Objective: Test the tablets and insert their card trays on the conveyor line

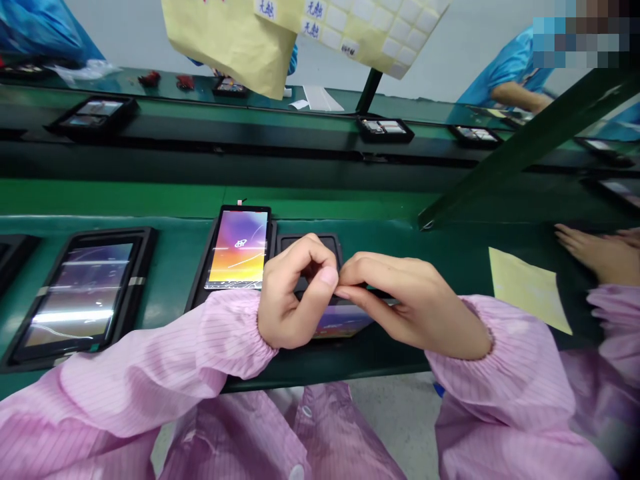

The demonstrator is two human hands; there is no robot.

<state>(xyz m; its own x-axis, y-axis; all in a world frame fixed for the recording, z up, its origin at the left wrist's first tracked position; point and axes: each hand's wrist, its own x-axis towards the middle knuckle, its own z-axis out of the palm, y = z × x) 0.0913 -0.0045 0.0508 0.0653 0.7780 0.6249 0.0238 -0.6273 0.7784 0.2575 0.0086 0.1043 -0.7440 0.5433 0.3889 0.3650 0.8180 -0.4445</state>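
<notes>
My left hand (295, 293) and my right hand (410, 307) meet above a black tray (310, 243), their fingers curled and their fingertips close together. Anything pinched between them is too small to make out. Beneath my hands lies a phone with a lit, colourful screen (343, 321), mostly hidden. To the left of my left hand, a phone with a lit purple-and-orange screen (237, 247) sits in its own black tray (197, 293). Farther left lies a larger phone or display panel (80, 297) in a black tray (145, 267).
Beneath everything runs a green conveyor belt (200, 200), with a yellow paper sheet (527, 290) to the right. A co-worker's hand (600, 253) in a pink sleeve rests at the right edge. A green diagonal strut (525, 150) crosses above. Black trays hold phones on the far belt.
</notes>
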